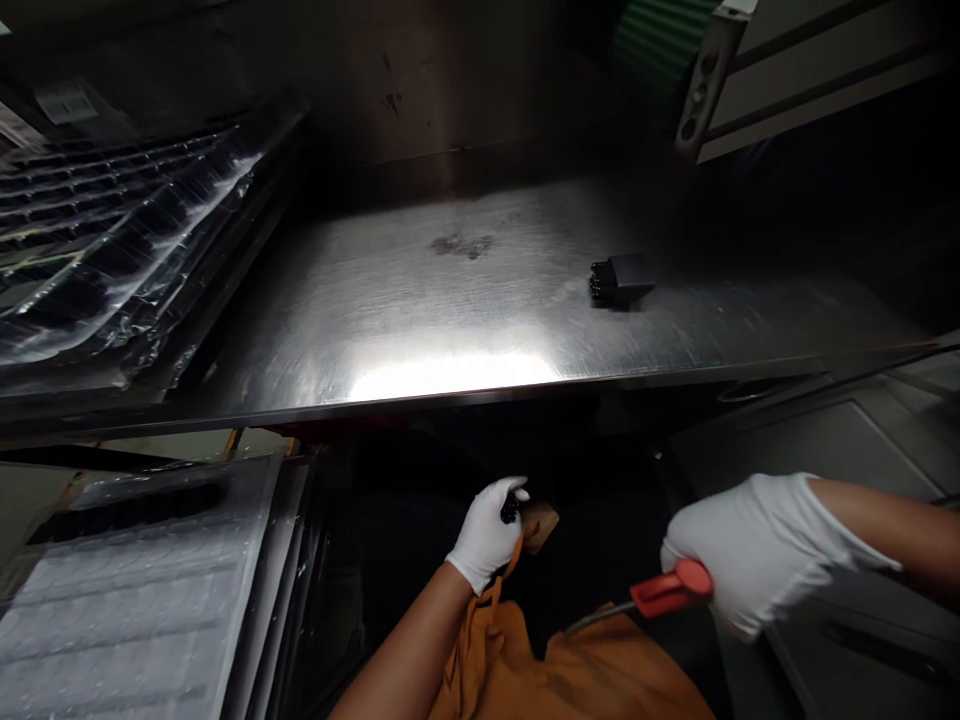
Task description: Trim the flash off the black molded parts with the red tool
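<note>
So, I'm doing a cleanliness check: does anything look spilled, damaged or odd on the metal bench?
A dark blotch marks the metal bench, left of the black block. It stands out against the shiny surface around it; whether it's a spill or wear, I can't tell.

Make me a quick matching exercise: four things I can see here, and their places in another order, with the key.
Things:
1. Red-handled tool
2. Boxy black part
3. Orange cloth
4. Upper tray stack

Places:
A. Left end of the metal table
B. In the right hand
C. On the table, right of its middle
D. At the picture's bottom edge

Pairs: 1-B, 2-C, 3-D, 4-A
</note>
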`<action>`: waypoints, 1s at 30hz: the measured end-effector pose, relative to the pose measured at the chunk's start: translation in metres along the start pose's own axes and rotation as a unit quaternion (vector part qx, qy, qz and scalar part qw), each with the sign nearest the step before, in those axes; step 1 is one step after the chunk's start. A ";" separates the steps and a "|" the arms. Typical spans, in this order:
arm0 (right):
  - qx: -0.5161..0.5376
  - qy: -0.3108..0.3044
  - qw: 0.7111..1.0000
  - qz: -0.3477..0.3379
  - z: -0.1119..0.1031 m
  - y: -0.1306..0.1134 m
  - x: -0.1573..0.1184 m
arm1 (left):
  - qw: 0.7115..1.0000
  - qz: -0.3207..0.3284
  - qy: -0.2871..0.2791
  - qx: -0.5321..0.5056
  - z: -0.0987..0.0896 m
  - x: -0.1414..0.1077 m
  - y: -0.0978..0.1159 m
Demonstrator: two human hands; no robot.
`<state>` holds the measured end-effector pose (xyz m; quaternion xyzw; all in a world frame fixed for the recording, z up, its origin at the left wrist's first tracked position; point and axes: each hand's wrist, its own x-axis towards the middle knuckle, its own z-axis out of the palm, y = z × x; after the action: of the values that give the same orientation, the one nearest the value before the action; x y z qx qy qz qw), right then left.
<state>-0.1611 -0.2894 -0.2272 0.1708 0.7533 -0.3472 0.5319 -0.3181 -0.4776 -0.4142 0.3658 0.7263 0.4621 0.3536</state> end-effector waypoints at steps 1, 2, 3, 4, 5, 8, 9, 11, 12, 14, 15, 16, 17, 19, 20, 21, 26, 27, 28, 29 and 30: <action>0.006 -0.033 0.999 0.026 -0.004 -0.006 -0.002 | 1.000 -0.001 0.001 -0.002 0.000 0.000 0.000; 0.005 -0.055 0.997 0.045 -0.008 -0.011 -0.004 | 1.000 -0.002 0.004 -0.008 0.000 -0.001 0.000; -0.002 -0.057 0.997 0.052 -0.011 -0.015 -0.005 | 1.000 -0.004 0.008 -0.015 0.000 -0.001 0.000; -0.017 -0.039 0.998 0.047 -0.014 -0.017 -0.004 | 1.000 -0.005 0.013 -0.021 0.000 -0.001 0.000; -0.036 -0.011 0.998 0.042 -0.015 -0.018 -0.001 | 0.999 -0.007 0.019 -0.025 0.000 -0.001 -0.001; -0.078 0.098 0.992 0.026 -0.013 -0.014 0.013 | 0.999 -0.013 0.040 -0.026 0.001 0.000 -0.002; -0.092 0.128 0.987 0.029 -0.011 -0.012 0.019 | 0.999 -0.014 0.044 -0.025 0.001 0.000 -0.003; -0.124 0.173 0.977 0.029 -0.008 -0.011 0.027 | 0.999 -0.016 0.045 -0.025 0.002 -0.001 -0.005; -0.135 0.182 0.973 0.028 -0.008 -0.011 0.029 | 0.999 -0.017 0.041 -0.024 0.002 -0.001 -0.006; -0.142 0.183 0.972 0.026 -0.009 -0.014 0.029 | 0.999 -0.020 0.033 -0.019 0.002 -0.002 -0.007; -0.139 0.180 0.973 0.026 -0.010 -0.015 0.027 | 0.999 -0.023 0.032 -0.018 0.002 -0.002 -0.008; -0.133 0.180 0.974 0.026 -0.012 -0.017 0.024 | 0.999 -0.027 0.034 -0.019 0.002 -0.002 -0.009; -0.125 0.176 0.976 0.030 -0.015 -0.018 0.021 | 0.999 -0.031 0.036 -0.021 0.002 -0.002 -0.010; -0.103 0.162 0.981 0.039 -0.020 -0.019 0.013 | 0.998 -0.033 0.037 -0.024 0.002 -0.002 -0.010; -0.094 0.153 0.983 0.042 -0.021 -0.018 0.010 | 0.999 -0.031 0.033 -0.025 0.002 -0.002 -0.011; -0.092 0.151 0.983 0.045 -0.023 -0.018 0.008 | 0.999 -0.028 0.029 -0.025 0.003 -0.002 -0.011; -0.070 0.153 0.985 0.042 -0.023 -0.015 0.007 | 0.999 -0.023 0.033 -0.014 0.003 -0.001 -0.009; -0.068 0.149 0.986 0.041 -0.023 -0.014 0.008 | 0.999 -0.019 0.032 -0.007 0.003 -0.001 -0.008; -0.073 0.148 0.985 0.044 -0.023 -0.015 0.009 | 0.999 -0.016 0.030 0.002 0.003 -0.002 -0.008; -0.083 0.149 0.984 0.049 -0.023 -0.015 0.010 | 0.999 -0.015 0.029 0.012 0.002 -0.002 -0.007; -0.090 0.149 0.983 0.054 -0.024 -0.015 0.012 | 0.999 -0.014 0.027 0.020 0.002 -0.002 -0.007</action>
<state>-0.1911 -0.2842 -0.2282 0.2121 0.8419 -0.2192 0.4452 -0.3170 -0.4805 -0.4206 0.3499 0.7501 0.4517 0.3331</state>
